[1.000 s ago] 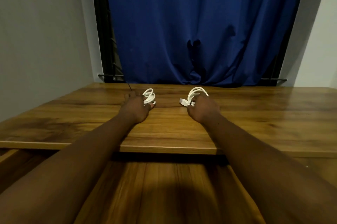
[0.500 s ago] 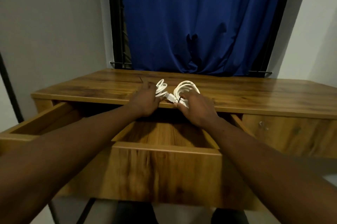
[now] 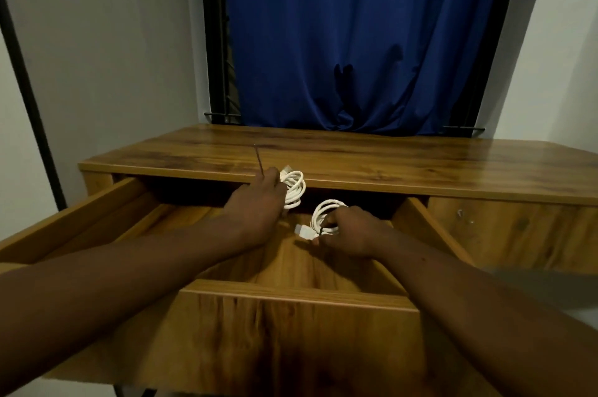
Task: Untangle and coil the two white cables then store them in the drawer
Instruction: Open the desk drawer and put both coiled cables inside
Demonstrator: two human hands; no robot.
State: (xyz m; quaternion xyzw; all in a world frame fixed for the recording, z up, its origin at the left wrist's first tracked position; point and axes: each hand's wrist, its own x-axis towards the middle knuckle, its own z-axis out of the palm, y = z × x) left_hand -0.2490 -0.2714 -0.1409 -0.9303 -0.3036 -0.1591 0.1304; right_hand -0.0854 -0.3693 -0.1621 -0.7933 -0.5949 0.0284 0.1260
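White cable coils are in both my hands, one in each. My left hand (image 3: pixel 257 209) has its grip closed around the left coil (image 3: pixel 293 188), which hangs just in front of the bench edge, above the back part of the open drawer (image 3: pixel 301 291). A thin dark wire end (image 3: pixel 258 158) stands up from this hand, tilted over the bench top. My right hand (image 3: pixel 351 231) has its grip closed on the right coil (image 3: pixel 325 215), lower than the other, inside the drawer opening; its white plug (image 3: pixel 303 231) points toward my left hand. The two coils are near each other but apart. I cannot tell if the right coil touches the drawer bottom. The drawer is pulled far out from the wooden bench (image 3: pixel 404 157). Behind the bench hangs a blue curtain (image 3: pixel 362 40), with pale wall on both sides of it.
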